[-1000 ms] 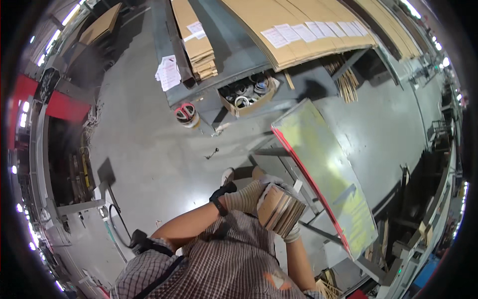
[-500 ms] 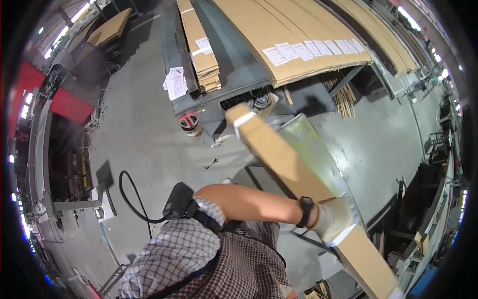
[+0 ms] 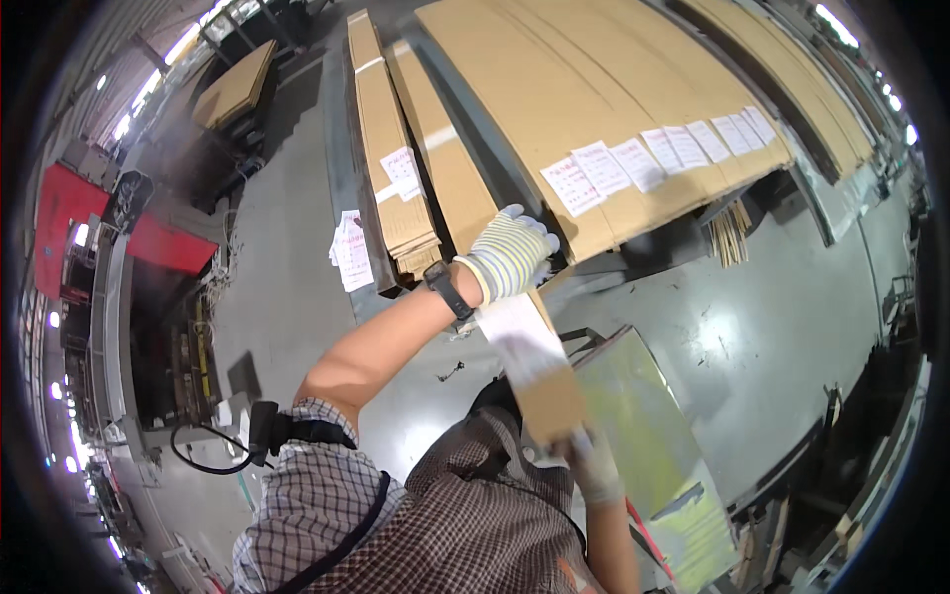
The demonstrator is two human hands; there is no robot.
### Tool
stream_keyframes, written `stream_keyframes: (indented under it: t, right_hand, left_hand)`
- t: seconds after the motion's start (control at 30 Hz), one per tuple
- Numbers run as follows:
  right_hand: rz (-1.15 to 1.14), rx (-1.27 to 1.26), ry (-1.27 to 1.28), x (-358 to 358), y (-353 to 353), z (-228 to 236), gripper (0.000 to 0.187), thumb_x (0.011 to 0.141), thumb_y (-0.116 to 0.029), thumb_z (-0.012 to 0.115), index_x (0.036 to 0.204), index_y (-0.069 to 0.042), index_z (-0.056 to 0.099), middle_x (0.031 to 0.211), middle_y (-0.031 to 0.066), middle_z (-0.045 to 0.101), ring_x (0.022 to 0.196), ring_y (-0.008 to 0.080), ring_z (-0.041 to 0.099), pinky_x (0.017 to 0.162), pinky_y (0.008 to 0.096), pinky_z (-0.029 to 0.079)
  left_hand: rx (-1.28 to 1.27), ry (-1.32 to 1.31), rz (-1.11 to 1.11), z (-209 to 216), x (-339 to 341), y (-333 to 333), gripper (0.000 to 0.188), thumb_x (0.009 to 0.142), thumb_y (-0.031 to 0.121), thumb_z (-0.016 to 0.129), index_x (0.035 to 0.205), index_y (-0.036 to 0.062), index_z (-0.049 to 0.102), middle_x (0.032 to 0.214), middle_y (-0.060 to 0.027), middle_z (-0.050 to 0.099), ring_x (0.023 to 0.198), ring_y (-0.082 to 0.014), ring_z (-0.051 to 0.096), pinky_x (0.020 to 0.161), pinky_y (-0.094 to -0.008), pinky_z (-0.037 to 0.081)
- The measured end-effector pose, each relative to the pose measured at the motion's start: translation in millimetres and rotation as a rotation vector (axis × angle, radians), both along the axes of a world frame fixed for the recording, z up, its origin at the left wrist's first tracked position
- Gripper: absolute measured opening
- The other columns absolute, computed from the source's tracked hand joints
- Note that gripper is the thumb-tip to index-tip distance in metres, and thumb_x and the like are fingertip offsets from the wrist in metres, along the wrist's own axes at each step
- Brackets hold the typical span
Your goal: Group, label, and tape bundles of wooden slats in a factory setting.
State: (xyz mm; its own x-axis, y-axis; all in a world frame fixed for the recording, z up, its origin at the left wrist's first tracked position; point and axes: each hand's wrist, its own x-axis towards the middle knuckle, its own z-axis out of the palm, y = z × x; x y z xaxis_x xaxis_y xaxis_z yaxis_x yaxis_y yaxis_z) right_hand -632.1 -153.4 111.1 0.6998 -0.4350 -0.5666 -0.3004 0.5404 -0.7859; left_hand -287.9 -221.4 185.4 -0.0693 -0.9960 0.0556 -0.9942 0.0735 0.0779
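Note:
A long, narrow bundle of brown cardboard strips point(image 3: 445, 163) lies partly on the grey table, its near end sticking out past the edge toward me. My left hand point(image 3: 510, 252), in a striped glove, grips it from above near the table edge, fingers curled over its side. At the near end my right hand point(image 3: 594, 470), gloved and smeared by motion, holds the bundle low down. A blurred white patch point(image 3: 520, 332) covers the bundle between my hands; whether it is paper or a band I cannot tell. Left of it lies a similar cardboard bundle point(image 3: 396, 213) with paper slips.
Wide cardboard sheets point(image 3: 604, 109) with a row of printed slips point(image 3: 643, 163) fill the table to the right. A worn green-grey board point(image 3: 643, 426) stands below, beside my right hand. More slips point(image 3: 351, 252) hang at the left table corner. Red panels point(image 3: 168, 238) stand far left.
The bundle has swung forward and left, its far end now on the table beside the other bundle. My left hand has moved from its near part to the table edge; my right hand has come into view.

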Motion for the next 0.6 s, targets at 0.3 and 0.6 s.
stream_keyframes:
  t: [0.3, 0.6]
  right_hand:
    - [-0.172, -0.695, 0.269, 28, -180, 0, 0.019, 0.099, -0.01, 0.057, 0.114, -0.002, 0.063, 0.095, 0.0031, 0.064, 0.076, 0.0096, 0.058, 0.069, 0.0239, 0.048]
    - [0.685, -0.725, 0.84, -97, -207, -97, 0.041, 0.102, -0.035, 0.041, 0.096, -0.005, 0.068, 0.089, 0.0263, 0.066, 0.087, 0.0443, 0.065, 0.075, 0.0505, 0.05]
  left_hand:
    - [0.345, -0.244, 0.538, -27, 123, -49, 0.035, 0.086, 0.041, 0.061, 0.081, 0.0092, 0.077, 0.086, -0.0131, 0.073, 0.082, -0.0282, 0.068, 0.073, -0.0467, 0.049]
    - [-0.072, 0.005, 0.28, -46, -14, -90, 0.069, 0.079, 0.038, 0.069, 0.133, -0.001, 0.051, 0.139, -0.0213, 0.051, 0.13, -0.0342, 0.047, 0.115, -0.0507, 0.027]
